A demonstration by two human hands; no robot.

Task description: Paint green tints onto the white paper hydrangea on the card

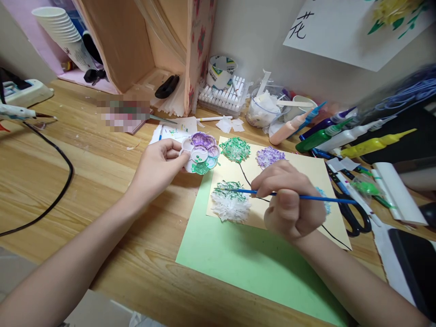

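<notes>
Between the thumb and fingers of my left hand [160, 165] is a flower-shaped paint palette [199, 153] with purple, green and pale blue paint in its wells. My right hand [293, 197] grips a blue paintbrush [327, 198], its tip over a white paper flower [231, 206] whose upper part is green. That flower is on a cream sheet [255, 220], along with a green flower [235, 149], a purple flower [271, 157] and drawn black stems. A light blue flower [327, 200] is partly hidden behind my right hand. Underneath lies a light green sheet [218, 254].
Several paint bottles [378, 143] lie at the right, near black-handled scissors [356, 220]. Behind the sheets stand a box of white pens [223, 97] and a tub of paper scraps [264, 109]. A glue gun [17, 111] and black cord [70, 175] are at left.
</notes>
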